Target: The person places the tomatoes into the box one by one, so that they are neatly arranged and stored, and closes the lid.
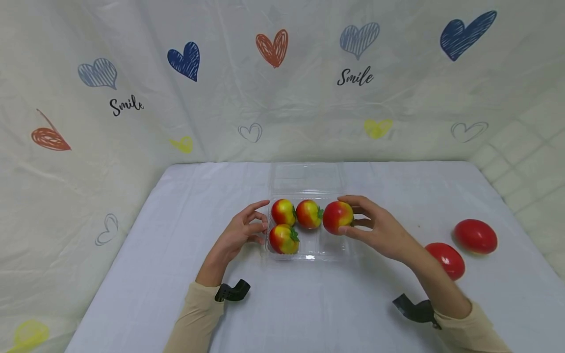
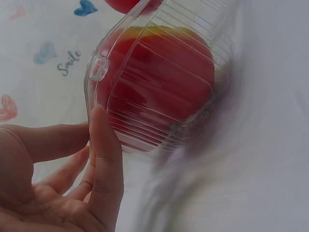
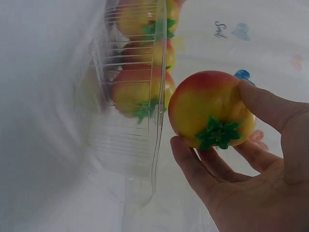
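A: What is the right hand (image 1: 375, 228) doing?
B: Its thumb and fingers are curling round a red-and-yellow round fruit with a green leafy crown (image 1: 336, 215); the crown is facing the palm, and no long axis is showing

A: And the left hand (image 1: 240, 230)?
B: Its thumb and fingertip are pinching the near-side wall, at nine o'clock, of a clear plastic hinged container (image 1: 320, 245)

A: Where is the held fruit lying against that?
B: It is hanging just above the rim, over the far right part, with the right hand at its three o'clock. The container's bare floor is showing at its seven o'clock, so the right hand is clearly the nearer one

A: Anything around it?
B: One matching fruit (image 1: 306, 215) is sitting just beside it at nine o'clock, another (image 1: 280, 211) beyond that, a third (image 1: 281, 239) towards eight. The open clear lid (image 1: 306, 179) is lying at twelve, and two glossy red round fruits (image 1: 475, 237) are resting on the table (image 1: 212, 196) between three and four o'clock
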`<state>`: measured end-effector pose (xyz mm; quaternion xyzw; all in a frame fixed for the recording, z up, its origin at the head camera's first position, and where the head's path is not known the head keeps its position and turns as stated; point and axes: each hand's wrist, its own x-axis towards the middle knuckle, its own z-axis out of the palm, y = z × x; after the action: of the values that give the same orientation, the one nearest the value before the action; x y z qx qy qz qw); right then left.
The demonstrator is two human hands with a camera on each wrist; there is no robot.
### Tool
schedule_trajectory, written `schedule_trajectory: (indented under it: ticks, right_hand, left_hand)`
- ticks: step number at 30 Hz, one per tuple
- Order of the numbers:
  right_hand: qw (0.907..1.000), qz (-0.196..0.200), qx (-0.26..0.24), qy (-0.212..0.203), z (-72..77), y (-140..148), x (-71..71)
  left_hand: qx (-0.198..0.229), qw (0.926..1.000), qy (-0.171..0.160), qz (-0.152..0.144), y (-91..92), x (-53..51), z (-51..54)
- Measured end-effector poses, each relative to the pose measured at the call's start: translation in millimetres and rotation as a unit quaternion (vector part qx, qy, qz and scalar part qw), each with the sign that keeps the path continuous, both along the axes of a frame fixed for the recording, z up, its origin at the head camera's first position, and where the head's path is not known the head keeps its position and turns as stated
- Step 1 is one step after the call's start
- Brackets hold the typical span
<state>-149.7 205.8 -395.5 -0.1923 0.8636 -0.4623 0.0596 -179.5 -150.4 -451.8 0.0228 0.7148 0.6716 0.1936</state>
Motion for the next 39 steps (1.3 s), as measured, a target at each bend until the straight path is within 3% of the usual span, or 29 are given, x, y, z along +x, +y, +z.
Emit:
schedule_trajectory:
  ticks: [39]
  right_hand:
    - [0.9985, 0.039, 0.011, -0.037, -18.3, -26.2, 12.5]
  left_hand:
    - [0.0, 1.0, -0.006, -0.001, 0.5, 0.1, 0.7]
